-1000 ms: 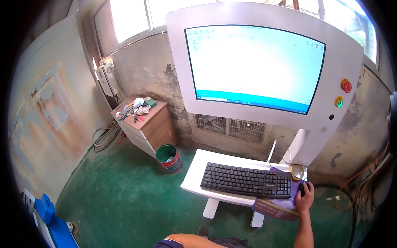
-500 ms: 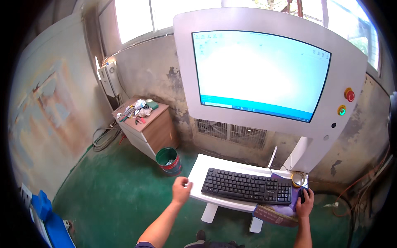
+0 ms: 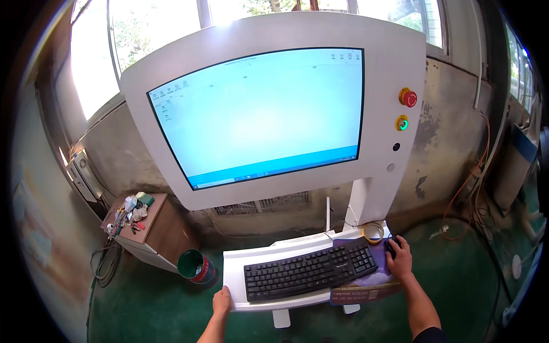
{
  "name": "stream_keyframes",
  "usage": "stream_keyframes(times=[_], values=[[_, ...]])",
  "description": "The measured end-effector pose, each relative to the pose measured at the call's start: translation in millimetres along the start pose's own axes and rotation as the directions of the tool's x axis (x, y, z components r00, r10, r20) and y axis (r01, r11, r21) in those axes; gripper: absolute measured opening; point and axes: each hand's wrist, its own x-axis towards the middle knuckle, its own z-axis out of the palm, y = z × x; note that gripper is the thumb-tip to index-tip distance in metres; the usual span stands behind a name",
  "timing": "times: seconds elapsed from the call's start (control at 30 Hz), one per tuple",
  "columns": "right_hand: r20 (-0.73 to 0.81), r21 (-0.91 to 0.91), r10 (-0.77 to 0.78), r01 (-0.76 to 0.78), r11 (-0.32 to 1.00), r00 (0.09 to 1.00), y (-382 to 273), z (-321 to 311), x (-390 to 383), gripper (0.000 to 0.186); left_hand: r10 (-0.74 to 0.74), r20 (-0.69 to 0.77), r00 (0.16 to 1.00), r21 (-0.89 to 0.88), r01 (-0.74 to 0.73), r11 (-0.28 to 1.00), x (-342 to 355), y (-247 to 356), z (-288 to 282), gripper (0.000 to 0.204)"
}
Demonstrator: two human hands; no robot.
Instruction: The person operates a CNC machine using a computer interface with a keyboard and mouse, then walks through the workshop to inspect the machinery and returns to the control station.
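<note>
My right hand point(image 3: 400, 258) is closed over a black computer mouse point(image 3: 391, 248), which rests on a purple mouse pad point(image 3: 374, 276). The pad's printed front edge hangs past the shelf. With my left hand point(image 3: 222, 300) I grip the left edge of the white keyboard shelf point(image 3: 233, 264); the fingertips are partly hidden. A black keyboard point(image 3: 309, 271) lies on the shelf between my hands, its right end over the pad. Behind the pad sits a roll of yellowish tape point(image 3: 373, 231). Above stands a large lit screen point(image 3: 257, 120) in a pale cabinet point(image 3: 377, 74).
Right of the screen are a red emergency stop button point(image 3: 408, 99) and a green-lit switch point(image 3: 402, 123). A green and red bucket point(image 3: 196, 267) stands on the floor beside a wooden cabinet point(image 3: 166, 228) bearing tools point(image 3: 137, 214). Cables point(image 3: 477, 200) hang along the right wall.
The view has turned to the right. My left hand, held just off the shelf before, has come onto its left edge. The right hand stays on the mouse.
</note>
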Motion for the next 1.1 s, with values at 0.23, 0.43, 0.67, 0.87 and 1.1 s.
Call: stream_keyframes(times=[0.23, 0.43, 0.67, 0.87, 1.1], values=[[0.033, 0.017, -0.012, 0.011, 1.000, 0.999, -9.3, 10.0, -0.3, 0.043, -0.134, -0.118, 0.984, 0.119, 0.148, 0.982, -13.7, 17.4, -18.2, 0.058], [0.066, 0.047, -0.082, 0.079, 0.996, 0.994, 0.7, 16.0, -6.2, 0.043, -0.215, -0.180, 0.960, 0.092, 0.234, 0.968, -19.3, 23.9, -17.3, 0.057], [0.041, 0.063, -0.117, 0.114, 0.991, 0.992, 9.5, 16.2, -5.0, 0.044, -0.190, -0.159, 0.969, 0.087, 0.205, 0.975, -27.4, 29.7, -17.7, 0.058], [0.058, 0.061, -0.138, 0.135, 0.989, 0.989, 13.5, 19.6, -5.3, 0.042, -0.204, -0.173, 0.964, 0.105, 0.224, 0.969, -30.2, 31.6, -17.0, 0.058], [0.047, 0.072, -0.162, 0.158, 0.985, 0.986, 10.8, 19.6, -3.7, 0.042, -0.213, -0.152, 0.965, 0.095, 0.229, 0.969, -30.0, 34.1, -19.8, 0.058]])
